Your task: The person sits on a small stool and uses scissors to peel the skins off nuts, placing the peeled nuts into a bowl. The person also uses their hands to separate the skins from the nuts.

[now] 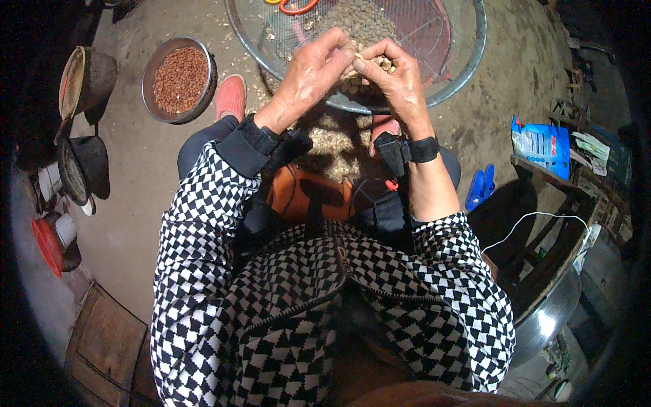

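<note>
My left hand (316,67) and my right hand (399,79) meet over the near edge of a round wire-mesh tray (474,66). Between their fingertips they pinch a small pale piece (358,56), which looks like a peanut pod; the fingers partly cover it. Unshelled peanuts (358,21) are heaped on the mesh behind my hands. More pods (384,63) show beside my right palm. To the left stands a metal bowl (148,76) of reddish shelled peanuts (180,79). Empty shells (330,140) cover the floor between my feet.
An orange-red ring handle (300,10) lies on the tray's far side. Dark buckets (96,76) stand at the left, near a red basket (45,248). Blue slippers (479,188), a blue packet (541,145) and a wooden frame (552,239) with a white cable are at the right.
</note>
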Demonstrator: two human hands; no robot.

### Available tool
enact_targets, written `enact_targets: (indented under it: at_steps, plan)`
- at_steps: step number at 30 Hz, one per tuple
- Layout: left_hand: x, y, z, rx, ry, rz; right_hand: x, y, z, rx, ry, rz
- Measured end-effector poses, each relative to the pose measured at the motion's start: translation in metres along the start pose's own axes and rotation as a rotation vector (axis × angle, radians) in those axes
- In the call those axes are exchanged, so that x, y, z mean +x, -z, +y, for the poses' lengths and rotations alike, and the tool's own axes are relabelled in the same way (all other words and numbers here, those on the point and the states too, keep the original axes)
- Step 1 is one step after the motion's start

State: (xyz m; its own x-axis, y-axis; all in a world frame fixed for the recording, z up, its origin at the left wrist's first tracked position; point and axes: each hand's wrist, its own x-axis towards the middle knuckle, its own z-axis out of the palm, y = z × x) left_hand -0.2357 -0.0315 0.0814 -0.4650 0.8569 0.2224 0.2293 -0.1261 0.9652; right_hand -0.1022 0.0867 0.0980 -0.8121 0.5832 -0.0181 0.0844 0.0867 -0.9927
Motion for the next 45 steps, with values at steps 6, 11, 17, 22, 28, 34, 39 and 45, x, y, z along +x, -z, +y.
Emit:
enact_targets:
  at_steps: [6, 11, 17, 22, 28, 34, 39, 45]
  plan:
    - [-0.001, -0.005, 0.001, -0.4, 0.305, -0.045, 0.001, 0.001, 0.003, 0.095, -0.076, -0.024]
    - [-0.001, -0.007, 0.0, -0.65, 0.438, -0.007, 0.001, -0.005, 0.004, -0.099, 0.043, 0.01]
    - [0.005, -0.003, -0.013, -0.906, 0.43, -0.08, 0.003, -0.008, 0.006, 0.15, -0.035, 0.03]
    - [0.006, -0.008, -0.019, -0.641, 0.374, 0.056, 0.006, -0.01, 0.008, -0.205, 0.172, 0.132]
    - [0.006, -0.009, -0.022, -0.485, 0.337, 0.032, 0.003, -0.011, 0.005, -0.538, 0.278, 0.228]
    - [0.007, -0.004, -0.025, -0.533, 0.28, -0.067, 0.004, -0.005, -0.001, -0.329, 0.128, 0.173]
    - [0.009, -0.002, -0.017, -0.658, 0.334, -0.114, 0.0, -0.009, -0.013, -0.505, 0.239, 0.211]
    - [0.004, -0.005, -0.004, -0.832, 0.273, -0.086, 0.0, -0.015, -0.024, -0.743, 0.435, 0.205]
